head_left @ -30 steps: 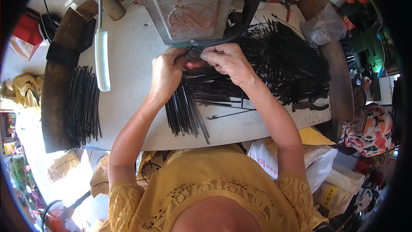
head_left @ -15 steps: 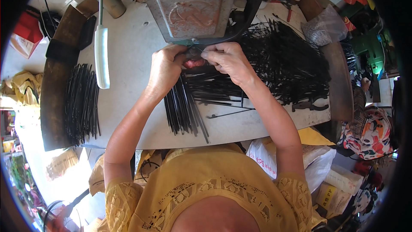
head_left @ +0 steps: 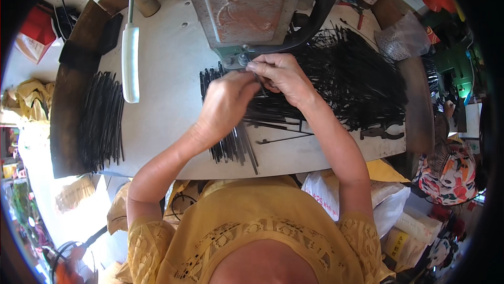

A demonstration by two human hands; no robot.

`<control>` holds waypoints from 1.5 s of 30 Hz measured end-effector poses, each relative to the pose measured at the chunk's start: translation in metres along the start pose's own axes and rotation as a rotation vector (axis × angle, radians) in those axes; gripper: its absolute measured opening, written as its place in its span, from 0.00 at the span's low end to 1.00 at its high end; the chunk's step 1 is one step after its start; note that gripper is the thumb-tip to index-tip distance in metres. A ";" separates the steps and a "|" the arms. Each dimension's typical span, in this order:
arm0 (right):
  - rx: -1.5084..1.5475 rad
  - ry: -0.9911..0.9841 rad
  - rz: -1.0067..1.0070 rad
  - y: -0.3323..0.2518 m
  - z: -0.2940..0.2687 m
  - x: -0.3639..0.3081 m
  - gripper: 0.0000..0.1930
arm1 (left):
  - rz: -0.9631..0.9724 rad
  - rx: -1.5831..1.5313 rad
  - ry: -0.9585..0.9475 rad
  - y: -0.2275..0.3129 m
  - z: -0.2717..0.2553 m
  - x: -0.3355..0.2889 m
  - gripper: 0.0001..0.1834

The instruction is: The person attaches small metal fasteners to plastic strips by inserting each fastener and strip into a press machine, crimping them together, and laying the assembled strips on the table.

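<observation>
Right grip (head_left: 286, 77) pinched, seemingly on a thin rod (head_left: 261, 83); left grip (head_left: 227, 100) curled, contents unclear; brushing the machine (head_left: 247, 13) could tilt the rod.

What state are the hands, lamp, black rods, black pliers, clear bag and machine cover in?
Left hand, fingers curled, blurred; contents hidden
Right hand, pinching a thin dark rod
Gooseneck lamp, apparently lit
Left rod bundle, lined up
Middle rods, partly covered
Right rod heap, tangled
Black pliers, lying flat
Clear plastic bag, holding small pieces
Machine cover, worn, stained
</observation>
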State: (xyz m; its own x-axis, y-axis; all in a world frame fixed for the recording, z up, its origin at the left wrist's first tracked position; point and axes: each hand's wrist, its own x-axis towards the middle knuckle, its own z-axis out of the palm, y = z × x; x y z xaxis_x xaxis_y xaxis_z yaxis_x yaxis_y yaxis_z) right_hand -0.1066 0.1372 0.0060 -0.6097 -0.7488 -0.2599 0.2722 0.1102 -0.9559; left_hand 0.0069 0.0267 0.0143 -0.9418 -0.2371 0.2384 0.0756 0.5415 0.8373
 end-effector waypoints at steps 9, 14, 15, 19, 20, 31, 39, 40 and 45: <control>-0.020 -0.006 -0.043 -0.001 -0.002 0.001 0.10 | -0.286 0.606 0.135 -0.052 -0.043 -0.025 0.08; -0.003 0.039 -0.035 -0.001 -0.001 -0.003 0.10 | -0.402 0.658 0.049 -0.071 -0.056 -0.020 0.09; -0.003 0.069 -0.054 -0.001 -0.001 -0.003 0.10 | -0.399 0.655 0.045 -0.071 -0.057 -0.020 0.09; -0.014 0.061 -0.118 -0.001 -0.005 -0.003 0.11 | -0.325 0.635 0.148 -0.056 -0.056 -0.020 0.08; -0.014 0.069 -0.086 0.000 -0.006 -0.003 0.10 | -0.330 0.441 0.164 -0.055 -0.054 -0.019 0.07; 0.304 0.348 -0.161 0.004 -0.019 0.002 0.05 | -0.061 0.217 0.141 -0.022 -0.024 0.004 0.10; 0.589 0.283 -0.143 0.009 0.003 0.002 0.06 | -0.003 0.285 0.163 -0.023 -0.017 0.008 0.12; 0.609 0.295 -0.153 0.010 0.004 0.004 0.07 | -0.024 0.289 0.155 -0.023 -0.017 0.008 0.13; 0.626 0.290 -0.197 0.013 0.007 0.006 0.09 | -0.017 0.283 0.156 -0.021 -0.019 0.006 0.12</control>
State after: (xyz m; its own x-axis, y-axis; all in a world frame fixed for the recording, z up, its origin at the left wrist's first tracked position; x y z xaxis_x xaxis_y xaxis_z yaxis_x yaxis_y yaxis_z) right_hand -0.1012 0.1298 -0.0074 -0.8408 -0.5032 -0.1997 0.4599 -0.4693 -0.7538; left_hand 0.0064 -0.0018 0.0076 -0.8786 -0.3575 0.3166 -0.0548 0.7341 0.6768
